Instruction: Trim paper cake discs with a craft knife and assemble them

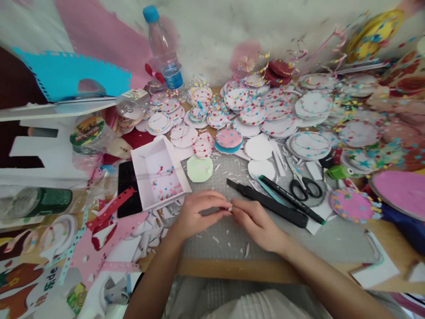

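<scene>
Fingertips of my left hand (202, 212) and my right hand (257, 221) meet over the grey cutting mat (212, 250). Both are closed in a pinch around a tiny whitish piece (229, 208), too small to name. Just beyond them lie a pale green paper disc (199, 169) and a white box (159, 170) with a few coloured bits inside. Right of my hands are a black craft knife (272, 205), its blade out, a black marker (292, 199) and black-handled scissors (306, 188).
Piles of white discs trimmed with coloured dots (247, 108) crowd the back. A water bottle (164, 53) stands at the wall. Paper scraps (149, 235) and a phone (128, 190) lie left. A pink disc (355, 204) sits right. The table's front edge (232, 270) runs below my hands.
</scene>
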The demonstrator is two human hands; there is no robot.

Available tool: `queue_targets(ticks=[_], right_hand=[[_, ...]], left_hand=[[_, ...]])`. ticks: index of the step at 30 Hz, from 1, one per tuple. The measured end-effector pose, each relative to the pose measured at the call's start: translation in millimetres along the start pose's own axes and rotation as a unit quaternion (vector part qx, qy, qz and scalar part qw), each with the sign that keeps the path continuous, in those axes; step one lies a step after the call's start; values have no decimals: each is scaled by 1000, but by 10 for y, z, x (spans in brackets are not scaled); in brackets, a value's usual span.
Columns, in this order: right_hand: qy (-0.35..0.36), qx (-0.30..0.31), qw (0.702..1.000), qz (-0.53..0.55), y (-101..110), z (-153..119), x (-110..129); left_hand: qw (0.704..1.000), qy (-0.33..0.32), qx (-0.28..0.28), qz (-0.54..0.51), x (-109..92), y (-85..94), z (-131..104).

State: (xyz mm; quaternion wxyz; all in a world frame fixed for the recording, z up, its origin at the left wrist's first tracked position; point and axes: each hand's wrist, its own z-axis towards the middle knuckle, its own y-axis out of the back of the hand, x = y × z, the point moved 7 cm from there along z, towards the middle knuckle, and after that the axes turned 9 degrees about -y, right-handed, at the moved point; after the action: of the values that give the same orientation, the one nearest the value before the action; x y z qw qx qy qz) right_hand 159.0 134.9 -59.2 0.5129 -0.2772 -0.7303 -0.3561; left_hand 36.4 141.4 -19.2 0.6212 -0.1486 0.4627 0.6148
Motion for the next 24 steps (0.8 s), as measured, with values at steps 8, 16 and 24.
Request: queue_targets(ticks=[8,16,24], right_hand=[[-7,-6,1000,3,-21,3,-5],[5,-32,999,26,19,-8,38],[9,-40,999,24,46,-15,38]], left_hand=[[1000,-16,8,18,-26,-19,-28],[1000,-10,-18,-10,-48,-10,17],[999,-4,-37,-16,-42,18,37]])
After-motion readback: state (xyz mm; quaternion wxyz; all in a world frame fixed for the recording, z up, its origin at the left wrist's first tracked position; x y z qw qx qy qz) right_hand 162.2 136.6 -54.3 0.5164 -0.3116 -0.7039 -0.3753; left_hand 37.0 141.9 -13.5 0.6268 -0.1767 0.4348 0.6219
